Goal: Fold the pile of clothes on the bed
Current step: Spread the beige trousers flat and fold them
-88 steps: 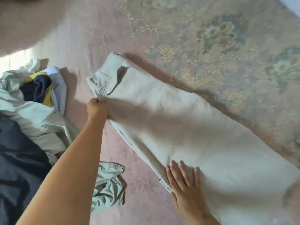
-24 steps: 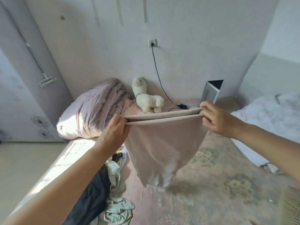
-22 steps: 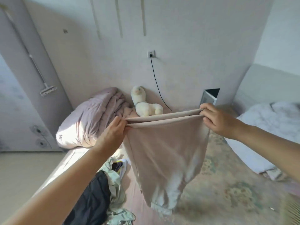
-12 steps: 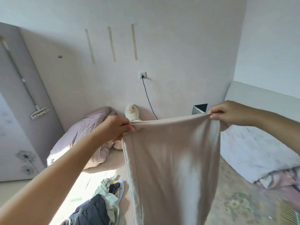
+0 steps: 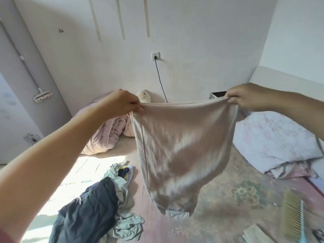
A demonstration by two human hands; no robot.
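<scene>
Here the left hand (image 5: 122, 103) and right hand (image 5: 249, 97) each pinch a top corner of the beige trousers (image 5: 177, 151), hanging above the bed (image 5: 219, 207).

Plush toy (image 5: 144, 96), wall socket (image 5: 155, 55), black cable (image 5: 160, 81), crumpled duvet (image 5: 108, 132)

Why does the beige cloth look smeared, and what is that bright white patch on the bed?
Head view: the beige trousers are streaked by motion blur, though both hands gripping them look fairly sharp; sunlight overexposes the bed at left; the wide lens bends the walls.
</scene>
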